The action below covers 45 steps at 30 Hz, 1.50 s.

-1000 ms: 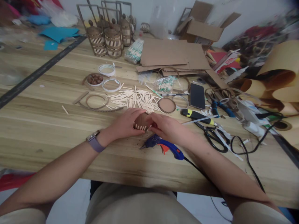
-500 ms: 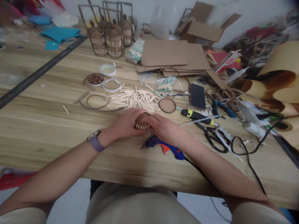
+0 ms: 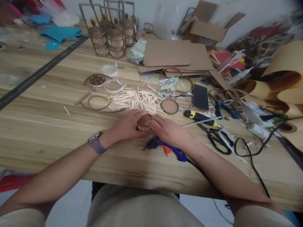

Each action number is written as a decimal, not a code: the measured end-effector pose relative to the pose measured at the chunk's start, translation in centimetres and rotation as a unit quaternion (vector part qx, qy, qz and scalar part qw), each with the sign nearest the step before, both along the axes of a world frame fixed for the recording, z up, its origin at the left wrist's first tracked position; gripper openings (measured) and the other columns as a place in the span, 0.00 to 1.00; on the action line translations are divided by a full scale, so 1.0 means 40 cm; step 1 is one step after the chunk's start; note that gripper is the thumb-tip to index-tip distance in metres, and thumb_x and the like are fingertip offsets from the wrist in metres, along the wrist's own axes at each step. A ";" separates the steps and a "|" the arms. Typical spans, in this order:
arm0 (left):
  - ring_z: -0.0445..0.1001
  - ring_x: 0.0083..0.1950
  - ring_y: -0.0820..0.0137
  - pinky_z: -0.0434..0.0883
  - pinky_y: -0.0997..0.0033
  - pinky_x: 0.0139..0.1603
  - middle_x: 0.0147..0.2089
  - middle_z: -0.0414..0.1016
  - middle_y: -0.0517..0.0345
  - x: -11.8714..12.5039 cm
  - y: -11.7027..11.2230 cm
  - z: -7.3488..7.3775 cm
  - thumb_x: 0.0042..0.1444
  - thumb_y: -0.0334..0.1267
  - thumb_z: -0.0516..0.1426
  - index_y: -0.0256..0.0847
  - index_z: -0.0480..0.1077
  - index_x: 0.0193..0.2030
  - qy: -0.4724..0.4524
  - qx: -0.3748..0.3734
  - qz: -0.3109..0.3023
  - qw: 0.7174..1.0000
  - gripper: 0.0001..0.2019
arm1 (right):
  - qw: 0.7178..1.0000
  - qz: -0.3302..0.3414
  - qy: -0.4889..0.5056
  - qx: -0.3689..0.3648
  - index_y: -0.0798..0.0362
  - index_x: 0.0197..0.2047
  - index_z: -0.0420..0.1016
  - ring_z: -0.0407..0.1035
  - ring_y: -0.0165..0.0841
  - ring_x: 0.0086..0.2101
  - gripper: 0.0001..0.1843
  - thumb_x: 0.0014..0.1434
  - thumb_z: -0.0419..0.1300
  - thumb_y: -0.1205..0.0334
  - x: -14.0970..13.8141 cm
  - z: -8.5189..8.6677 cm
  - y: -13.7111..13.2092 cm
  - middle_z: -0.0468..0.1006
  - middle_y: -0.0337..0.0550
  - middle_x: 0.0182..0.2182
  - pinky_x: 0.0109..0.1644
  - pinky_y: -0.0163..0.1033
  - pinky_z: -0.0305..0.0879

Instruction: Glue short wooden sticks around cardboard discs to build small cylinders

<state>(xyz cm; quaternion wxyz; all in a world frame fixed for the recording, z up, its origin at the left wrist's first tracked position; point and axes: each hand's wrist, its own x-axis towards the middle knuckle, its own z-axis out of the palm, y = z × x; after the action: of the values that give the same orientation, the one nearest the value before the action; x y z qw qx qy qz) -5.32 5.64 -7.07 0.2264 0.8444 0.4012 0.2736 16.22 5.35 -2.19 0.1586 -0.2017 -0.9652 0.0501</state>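
Note:
Both my hands close around a small round brown cardboard piece (image 3: pixel 143 122) with short pale sticks glued along its edge, held just above the wooden table (image 3: pixel 47 132). My left hand (image 3: pixel 127 125), a watch on its wrist, wraps it from the left. My right hand (image 3: pixel 165 129) grips it from the right. Just beyond lies a pile of short wooden sticks (image 3: pixel 136 101). A blue glue gun (image 3: pixel 165 147) lies right below my hands.
Cardboard rings (image 3: pixel 98 104), a toothed disc (image 3: pixel 169 106), tape rolls (image 3: pixel 109 70), a phone (image 3: pixel 200 97), a yellow-black knife (image 3: pixel 199 117), scissors (image 3: pixel 216 138) and a black cord (image 3: pixel 251 154) lie around. Finished stick lanterns (image 3: pixel 111 39) and flat cardboard (image 3: pixel 175 55) stand at the back.
My right hand has slid slightly left, closing more tightly over the cardboard piece. The rest is unchanged.

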 end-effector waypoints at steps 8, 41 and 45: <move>0.69 0.62 0.52 0.65 0.46 0.64 0.63 0.71 0.45 0.002 0.000 0.000 0.46 0.49 0.69 0.42 0.64 0.62 0.003 0.005 0.004 1.000 0.37 | 1.000 0.007 0.008 0.016 0.54 0.43 0.69 0.67 0.39 0.40 0.08 0.67 0.51 0.74 0.001 -0.005 0.003 0.74 0.48 0.38 0.40 0.40 0.64; 0.58 0.72 0.47 0.62 0.44 0.69 0.75 0.49 0.41 0.001 -0.026 0.022 0.42 0.40 0.74 0.53 0.31 0.75 -0.045 0.002 0.036 0.998 0.65 | 0.950 -0.210 -0.140 -0.185 0.51 0.30 0.69 0.66 0.33 0.23 0.19 0.65 0.59 0.46 0.153 0.084 -0.099 0.74 0.40 0.24 0.27 0.37 0.54; 0.56 0.72 0.44 0.65 0.42 0.66 0.74 0.47 0.39 0.014 -0.037 0.010 0.42 0.42 0.73 0.53 0.32 0.75 -0.057 0.026 0.072 0.995 0.64 | 0.919 -0.268 -0.134 -0.256 0.51 0.36 0.69 0.68 0.35 0.27 0.12 0.59 0.66 0.53 0.163 0.035 -0.134 0.76 0.42 0.31 0.31 0.37 0.58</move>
<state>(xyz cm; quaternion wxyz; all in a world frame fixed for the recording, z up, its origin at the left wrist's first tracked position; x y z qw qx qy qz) -4.76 4.16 -6.68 0.2066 0.8020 0.4401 0.3470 22.76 0.00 -0.77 -0.0215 -0.4914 -0.8414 0.2239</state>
